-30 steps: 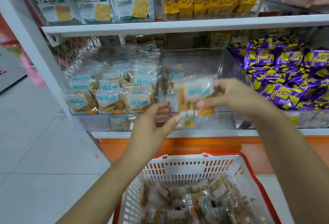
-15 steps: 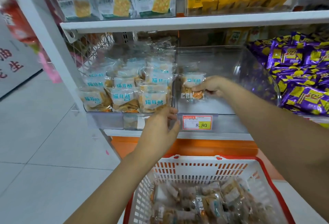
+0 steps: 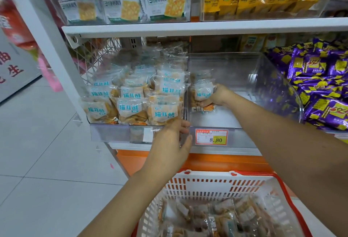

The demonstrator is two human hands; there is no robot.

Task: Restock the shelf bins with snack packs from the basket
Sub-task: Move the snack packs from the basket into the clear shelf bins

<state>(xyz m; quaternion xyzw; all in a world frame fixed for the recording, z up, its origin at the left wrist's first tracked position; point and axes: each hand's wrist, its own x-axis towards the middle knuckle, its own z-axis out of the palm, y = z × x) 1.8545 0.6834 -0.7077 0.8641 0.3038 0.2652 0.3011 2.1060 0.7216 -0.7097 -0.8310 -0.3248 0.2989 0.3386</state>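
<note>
At the centre of the frame, our right hand is inside the middle bin and grips one pack, with the thumb under it and the fingers curled around its right side. The pack stands almost upright near the left wall of this bin. Its lower edge is on the bin floor or just above it; we cannot tell which. Behind it there is perhaps one more pack, but the clear plastic makes this unsure. The rest of the middle bin floor is bare, so we judge that its filling has only begun.

Left of centre, the left bin is already well filled with rows of the same snack, up to its front wall. Our left hand holds nothing. Its fingers are loosely bent and touch the front edge where the two bins meet, just beside the price tag.

At the bottom of the frame, the basket has a heap of many packs inside. So most of the work is left: this pack must be let go, and then many more must go from basket to middle bin. At the right of the frame, the purple packs fill their own bin and, it seems, need nothing from us.
</note>
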